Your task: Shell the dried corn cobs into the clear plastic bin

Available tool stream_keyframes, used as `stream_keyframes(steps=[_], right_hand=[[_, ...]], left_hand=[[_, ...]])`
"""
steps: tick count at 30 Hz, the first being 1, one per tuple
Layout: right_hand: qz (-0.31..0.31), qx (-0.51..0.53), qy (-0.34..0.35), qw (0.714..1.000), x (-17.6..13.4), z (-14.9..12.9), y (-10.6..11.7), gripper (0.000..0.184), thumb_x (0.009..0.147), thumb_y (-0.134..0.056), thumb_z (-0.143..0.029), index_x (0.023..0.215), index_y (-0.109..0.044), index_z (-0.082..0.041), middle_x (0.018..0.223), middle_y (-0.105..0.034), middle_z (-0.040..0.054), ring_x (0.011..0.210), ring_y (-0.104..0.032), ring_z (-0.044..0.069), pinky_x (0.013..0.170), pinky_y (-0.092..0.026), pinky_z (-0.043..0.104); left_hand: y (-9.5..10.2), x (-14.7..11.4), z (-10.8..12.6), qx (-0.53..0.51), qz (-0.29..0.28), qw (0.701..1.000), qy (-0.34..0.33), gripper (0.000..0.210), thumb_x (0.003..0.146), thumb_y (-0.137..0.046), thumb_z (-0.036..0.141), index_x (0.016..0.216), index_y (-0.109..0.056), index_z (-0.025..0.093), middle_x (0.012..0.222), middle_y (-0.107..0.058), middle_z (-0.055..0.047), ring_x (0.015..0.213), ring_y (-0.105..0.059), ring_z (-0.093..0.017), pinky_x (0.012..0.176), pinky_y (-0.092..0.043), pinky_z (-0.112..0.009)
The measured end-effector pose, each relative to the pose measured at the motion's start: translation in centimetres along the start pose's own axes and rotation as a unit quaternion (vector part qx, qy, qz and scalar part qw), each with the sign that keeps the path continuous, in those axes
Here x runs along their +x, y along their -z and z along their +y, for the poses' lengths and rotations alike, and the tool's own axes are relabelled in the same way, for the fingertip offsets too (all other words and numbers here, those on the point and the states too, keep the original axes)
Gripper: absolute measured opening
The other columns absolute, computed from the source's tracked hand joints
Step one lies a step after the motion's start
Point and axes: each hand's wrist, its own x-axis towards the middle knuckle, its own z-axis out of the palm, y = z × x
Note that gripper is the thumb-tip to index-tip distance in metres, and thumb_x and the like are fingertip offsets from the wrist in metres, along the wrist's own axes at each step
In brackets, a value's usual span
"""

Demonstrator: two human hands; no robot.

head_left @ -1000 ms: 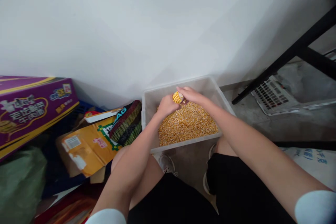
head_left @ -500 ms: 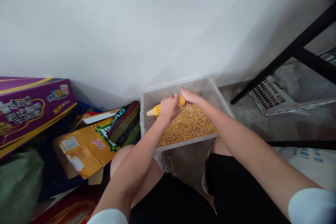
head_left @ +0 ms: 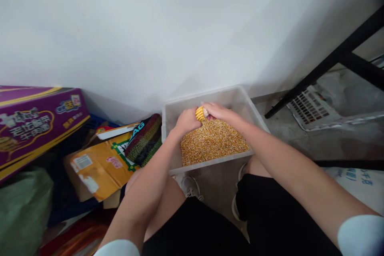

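A yellow corn cob (head_left: 200,114) is held over a translucent plastic bin (head_left: 207,99). My left hand (head_left: 186,121) wraps round the cob and hides its left part. At the cob's right end, where a pale bare tip shows, my right hand (head_left: 218,112) is closed against it, with its fingertips partly hidden. Loose corn kernels (head_left: 216,144) cover the bin's floor below both hands.
Left of the bin lie a mesh bag (head_left: 145,139), a flattened yellow carton (head_left: 105,168) and a purple box (head_left: 42,128). A black metal frame (head_left: 324,64) and a white basket (head_left: 309,108) stand at right. A white wall (head_left: 192,32) rises behind the bin.
My left hand has slid left along the cob and now covers its pointed left tip. My right hand has shifted slightly and now grips at the pale right end.
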Motion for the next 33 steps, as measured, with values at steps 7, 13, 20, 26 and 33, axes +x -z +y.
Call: stream_keyframes(steps=[7, 13, 20, 26, 33], right_hand=[[-0.03, 0.14, -0.143, 0.979, -0.1, -0.3, 1.1, 0.055, 0.09, -0.026, -0.064, 0.099, -0.053, -0.017, 0.075, -0.066, 0.0099, 0.063, -0.065, 0.02, 0.058, -0.054, 0.032], [0.031, 0.068, -0.193, 0.978, 1.1, -0.1, -0.5, 0.054, 0.093, -0.021, -0.055, 0.113, -0.049, -0.013, 0.067, -0.064, 0.0101, 0.054, -0.063, 0.02, 0.05, -0.05, 0.03], [0.06, -0.082, -0.028, 0.994, 1.0, 0.3, 0.1, 0.039, 0.093, -0.032, -0.033, 0.069, -0.056, -0.015, 0.053, -0.058, 0.0058, 0.048, -0.054, 0.014, 0.045, -0.037, 0.022], [-0.001, -0.007, -0.032, 0.999, 0.5, 0.4, 0.8, 0.044, 0.094, -0.029, -0.036, 0.068, -0.057, -0.014, 0.054, -0.059, 0.0058, 0.041, -0.045, 0.011, 0.04, -0.035, 0.021], [-0.047, 0.153, -0.175, 0.972, 0.4, 0.7, 1.3, 0.061, 0.09, -0.021, -0.064, 0.102, -0.054, -0.015, 0.074, -0.066, 0.0098, 0.055, -0.064, 0.019, 0.055, -0.053, 0.033]], left_hand=[[-0.2, -0.4, 1.1, 0.141, 0.015, 0.99, 0.015, 0.038, 0.072, -0.053, 0.019, 0.11, -0.049, 0.02, 0.095, -0.064, -0.01, 0.086, -0.061, -0.025, 0.073, -0.043, -0.033], [-0.7, -0.1, 3.0, 0.193, 0.067, 0.978, -0.036, 0.035, 0.075, -0.049, 0.011, 0.109, -0.047, 0.017, 0.097, -0.061, -0.012, 0.093, -0.058, -0.025, 0.079, -0.039, -0.035], [-0.2, -0.1, 2.5, 0.169, 0.067, 0.983, -0.018, 0.03, 0.075, -0.052, 0.018, 0.105, -0.049, 0.019, 0.095, -0.062, -0.009, 0.089, -0.058, -0.025, 0.077, -0.039, -0.034], [0.1, -0.3, 1.3, 0.145, 0.04, 0.989, 0.01, 0.034, 0.074, -0.053, 0.023, 0.107, -0.049, 0.02, 0.096, -0.063, -0.01, 0.09, -0.059, -0.027, 0.075, -0.041, -0.034], [-0.6, 0.0, 1.4, 0.16, 0.003, 0.987, -0.009, 0.036, 0.073, -0.052, 0.019, 0.109, -0.049, 0.02, 0.099, -0.063, -0.011, 0.091, -0.061, -0.027, 0.076, -0.043, -0.035]])
